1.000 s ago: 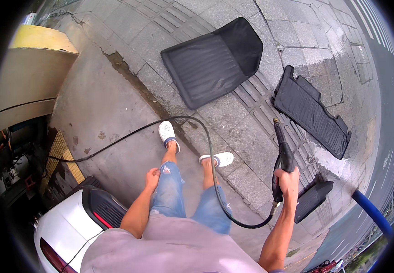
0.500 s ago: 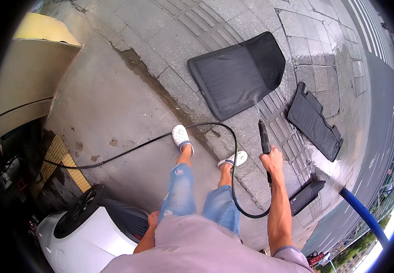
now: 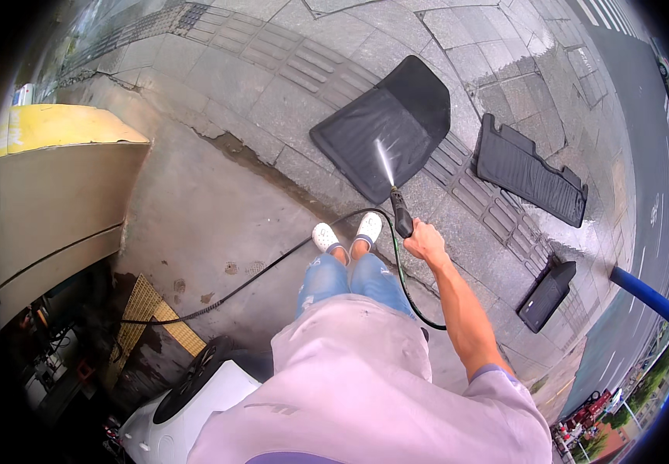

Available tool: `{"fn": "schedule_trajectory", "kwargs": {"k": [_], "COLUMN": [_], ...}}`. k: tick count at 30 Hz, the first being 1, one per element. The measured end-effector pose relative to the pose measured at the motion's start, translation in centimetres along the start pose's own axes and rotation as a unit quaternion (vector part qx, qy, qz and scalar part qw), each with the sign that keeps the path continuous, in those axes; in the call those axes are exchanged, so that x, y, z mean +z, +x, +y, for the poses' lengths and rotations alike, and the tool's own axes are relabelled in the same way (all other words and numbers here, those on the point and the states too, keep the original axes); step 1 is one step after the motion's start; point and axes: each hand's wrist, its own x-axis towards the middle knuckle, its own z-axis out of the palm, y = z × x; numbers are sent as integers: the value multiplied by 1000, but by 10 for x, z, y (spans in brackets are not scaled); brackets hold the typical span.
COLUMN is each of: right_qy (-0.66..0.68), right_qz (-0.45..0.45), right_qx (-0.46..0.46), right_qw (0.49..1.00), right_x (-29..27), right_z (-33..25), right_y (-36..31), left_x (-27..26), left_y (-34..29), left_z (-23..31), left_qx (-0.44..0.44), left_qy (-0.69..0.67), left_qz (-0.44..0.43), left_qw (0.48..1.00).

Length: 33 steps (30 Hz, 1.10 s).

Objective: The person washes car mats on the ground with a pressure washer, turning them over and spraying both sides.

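My right hand (image 3: 425, 241) is wrapped round the grip of a black pressure washer gun (image 3: 401, 213). A white jet of water leaves its nozzle and strikes a large dark car floor mat (image 3: 356, 143), which lies flat on the paving ahead. From the gun a black hose (image 3: 272, 266) loops down beside my legs and runs off to the left. A second, notched car mat (image 3: 527, 166) lies to the right of the large one. Nearer to me on the right is a small dark mat (image 3: 547, 296). My left hand is out of the picture.
A white car (image 3: 211, 410) stands at lower left beside yellow grating (image 3: 180, 329). Further left rises a beige structure with a yellow top (image 3: 64, 131). A broken seam crosses the ground before my feet. On the right are a blue pole (image 3: 651, 298) and a road (image 3: 643, 193).
The gun has swung left and now points at the large mat, with a clear jet showing. My feet have come together. My left hand has gone out of view.
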Motion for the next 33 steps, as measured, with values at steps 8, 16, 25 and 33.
{"fn": "schedule_trajectory", "kwargs": {"k": [8,16,25,33], "right_qy": [71,110,97,184], "right_qz": [-45,7,31,74], "right_qx": [55,89,128,263], "right_qw": [995,990,987,944], "right_x": [19,3,-21,46], "right_z": [56,63,-6,-123], "right_y": [-23,-3,22,9], "left_x": [-30,-73,-143,-110], "left_y": [-5,14,188,412], "left_z": [90,128,201,479], "left_qx": [18,2,88,172], "left_qy": [5,36,86,293], "left_qz": [16,49,77,-9], "left_qw": [1000,998,989,941]}}
